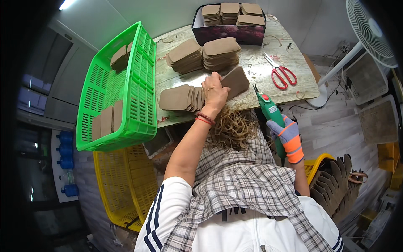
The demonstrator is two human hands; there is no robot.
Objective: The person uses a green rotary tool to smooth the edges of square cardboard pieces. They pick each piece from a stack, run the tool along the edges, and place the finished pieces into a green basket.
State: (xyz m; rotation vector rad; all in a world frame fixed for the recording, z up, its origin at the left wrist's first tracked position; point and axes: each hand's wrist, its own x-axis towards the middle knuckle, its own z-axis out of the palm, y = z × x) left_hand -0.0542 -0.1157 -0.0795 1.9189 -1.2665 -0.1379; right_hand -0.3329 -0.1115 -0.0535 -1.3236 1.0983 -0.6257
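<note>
My bare left hand (215, 91), with red bracelets at the wrist, grips the left edge of a flat brown pad (237, 83) with rounded corners, tilted over the table. Beside that hand, a fanned row of similar pads (176, 98) lies to the left. Two taller stacks of pads (221, 52) stand just beyond. My right hand (287, 136), in a grey and orange glove, is wrapped round a green electric hand tool (270, 110) with a red button. Its slim dark tip points up toward the table, apart from the pad. A heap of tan trimmings (235, 130) lies on my checked apron (235, 185).
Red-handled scissors (283, 77) lie on the table (256, 94) at the right. A dark box (228, 34) of pads stands at the back. On the left are a green basket (140, 98) and a yellow basket (119, 185). A white fan (371, 31) stands at right.
</note>
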